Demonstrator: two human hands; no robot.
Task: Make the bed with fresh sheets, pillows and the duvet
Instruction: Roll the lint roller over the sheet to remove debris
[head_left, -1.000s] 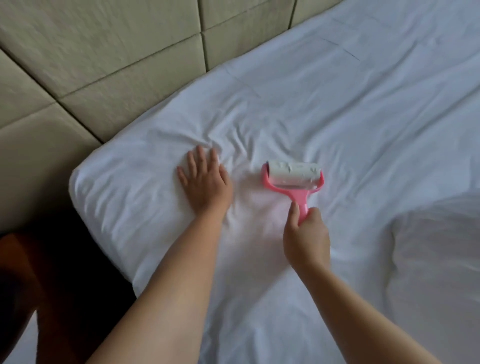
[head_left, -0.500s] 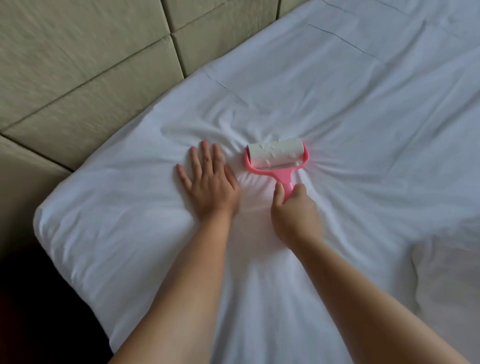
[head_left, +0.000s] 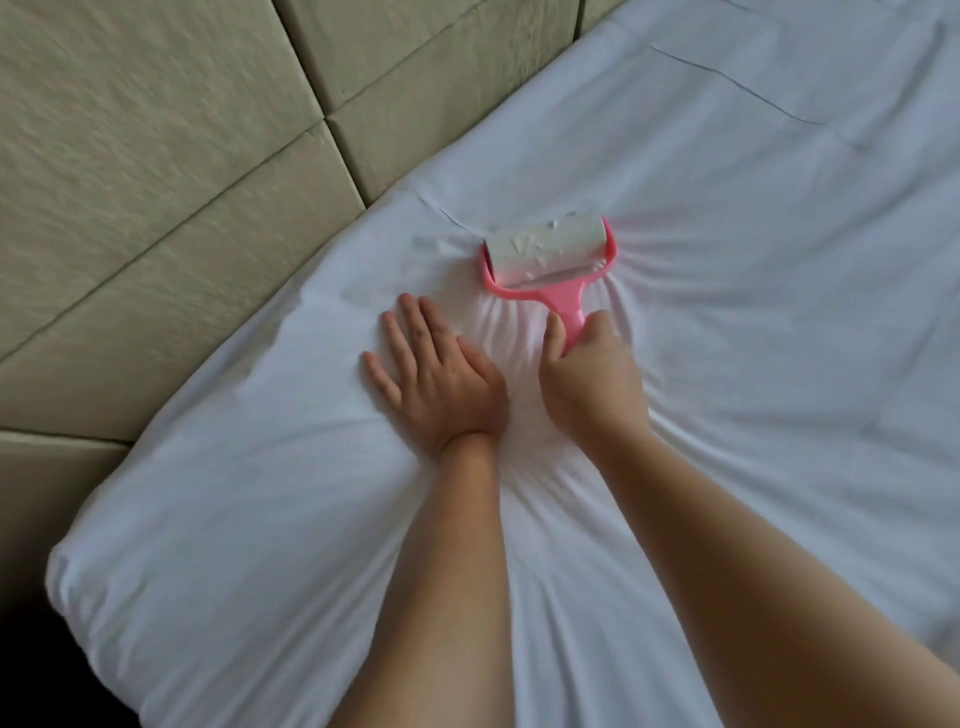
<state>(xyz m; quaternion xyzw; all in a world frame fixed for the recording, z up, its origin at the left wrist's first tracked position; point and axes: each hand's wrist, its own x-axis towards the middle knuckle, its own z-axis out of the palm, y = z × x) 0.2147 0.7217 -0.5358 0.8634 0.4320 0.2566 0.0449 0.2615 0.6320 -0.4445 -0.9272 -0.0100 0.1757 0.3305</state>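
Observation:
A white sheet (head_left: 727, 270) covers the mattress, with folds radiating from where my hands press. My left hand (head_left: 436, 379) lies flat on the sheet, fingers straight and spread toward the headboard. My right hand (head_left: 592, 384) grips the pink handle of a lint roller (head_left: 545, 249). Its white sticky drum rests on the sheet just beyond my left fingers, close to the bed's head edge. Bits of lint cling to the drum.
A padded beige headboard (head_left: 156, 182) with square panels runs along the upper left. The mattress corner (head_left: 93, 571) is at the lower left, with a dark gap (head_left: 31, 675) beside it. The sheet stretches away to the right.
My right hand has pushed the lint roller forward toward the headboard, bunching the sheet. My left hand stays flat on the sheet and has come closer to my right hand.

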